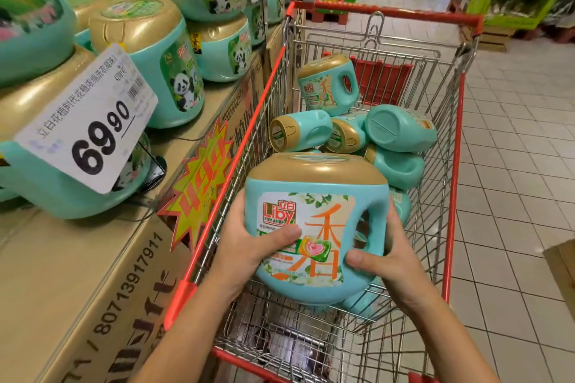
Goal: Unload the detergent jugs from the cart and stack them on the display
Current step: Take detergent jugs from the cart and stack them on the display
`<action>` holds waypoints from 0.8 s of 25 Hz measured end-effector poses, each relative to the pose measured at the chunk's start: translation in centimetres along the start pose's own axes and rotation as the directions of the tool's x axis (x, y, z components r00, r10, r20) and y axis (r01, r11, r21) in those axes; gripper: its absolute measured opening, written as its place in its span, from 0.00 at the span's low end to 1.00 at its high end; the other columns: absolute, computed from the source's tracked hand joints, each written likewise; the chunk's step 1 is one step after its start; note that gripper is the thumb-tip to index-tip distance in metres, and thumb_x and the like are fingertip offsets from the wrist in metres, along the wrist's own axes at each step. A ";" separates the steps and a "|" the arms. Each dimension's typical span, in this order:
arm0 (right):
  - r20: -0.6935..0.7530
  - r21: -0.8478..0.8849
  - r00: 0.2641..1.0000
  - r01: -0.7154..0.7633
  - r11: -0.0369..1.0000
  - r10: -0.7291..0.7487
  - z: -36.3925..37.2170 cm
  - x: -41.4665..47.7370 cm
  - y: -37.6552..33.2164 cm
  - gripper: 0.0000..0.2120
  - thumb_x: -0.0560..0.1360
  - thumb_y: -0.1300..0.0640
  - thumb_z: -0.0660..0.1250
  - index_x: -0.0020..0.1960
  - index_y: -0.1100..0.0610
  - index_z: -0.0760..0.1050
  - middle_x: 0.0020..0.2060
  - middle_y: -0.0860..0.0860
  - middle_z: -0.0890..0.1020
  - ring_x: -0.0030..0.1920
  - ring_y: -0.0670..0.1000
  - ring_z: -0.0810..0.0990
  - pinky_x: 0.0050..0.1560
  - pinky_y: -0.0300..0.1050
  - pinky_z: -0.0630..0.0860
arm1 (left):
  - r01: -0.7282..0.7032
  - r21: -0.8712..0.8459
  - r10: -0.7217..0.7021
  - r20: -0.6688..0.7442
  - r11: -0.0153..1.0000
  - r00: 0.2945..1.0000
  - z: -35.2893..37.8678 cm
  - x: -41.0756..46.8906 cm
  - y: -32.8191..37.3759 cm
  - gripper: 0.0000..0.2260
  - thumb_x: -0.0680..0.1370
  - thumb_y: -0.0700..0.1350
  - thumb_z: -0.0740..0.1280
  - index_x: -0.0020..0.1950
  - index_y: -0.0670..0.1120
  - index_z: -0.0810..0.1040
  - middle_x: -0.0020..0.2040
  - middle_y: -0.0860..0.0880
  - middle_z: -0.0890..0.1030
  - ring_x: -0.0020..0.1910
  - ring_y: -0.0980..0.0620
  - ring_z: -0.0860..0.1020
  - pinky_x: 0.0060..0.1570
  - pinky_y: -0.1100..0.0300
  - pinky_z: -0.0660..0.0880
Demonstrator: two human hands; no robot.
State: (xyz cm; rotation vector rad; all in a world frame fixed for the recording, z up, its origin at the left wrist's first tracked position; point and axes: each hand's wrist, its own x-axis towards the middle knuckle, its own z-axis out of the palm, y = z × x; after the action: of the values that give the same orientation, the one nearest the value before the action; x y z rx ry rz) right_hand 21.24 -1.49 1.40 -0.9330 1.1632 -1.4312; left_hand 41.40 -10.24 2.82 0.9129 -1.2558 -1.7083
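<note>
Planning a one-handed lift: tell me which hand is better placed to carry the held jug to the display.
Probably the left hand: it grips the jug on the side facing the display, which stands left of the cart.

Your jug [314, 227] is turquoise with a gold cap — its label carries orange characters and a pink heart. The cart [389, 13] has red trim over silver wire. Display jugs [161, 62] show black-and-white pandas; the price tag [90, 121] is white with black numerals.

Left of the cart [435, 165], the cardboard display [46, 258] carries stacked jugs [161, 56] and a price card [87, 121]. Loose jugs [398, 127] lie jumbled inside the cart, which stands on tiled floor [513, 165].
</note>
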 end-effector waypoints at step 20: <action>0.614 -0.003 0.778 0.170 0.985 -0.132 14.3 -1.9 -2.9 0.39 0.50 0.45 0.82 0.60 0.42 0.75 0.54 0.48 0.83 0.54 0.48 0.82 0.48 0.40 0.79 | -0.338 0.141 0.351 -0.607 0.930 0.713 -3.8 -21.1 5.9 0.37 0.51 0.55 0.84 0.57 0.53 0.76 0.50 0.45 0.85 0.46 0.45 0.85 0.38 0.57 0.81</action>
State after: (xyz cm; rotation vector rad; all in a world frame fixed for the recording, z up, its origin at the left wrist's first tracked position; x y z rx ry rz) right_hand 34.55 -2.18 7.63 -1.4295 0.6460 -1.0801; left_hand 54.53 6.43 9.44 1.0611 -0.9066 -0.9654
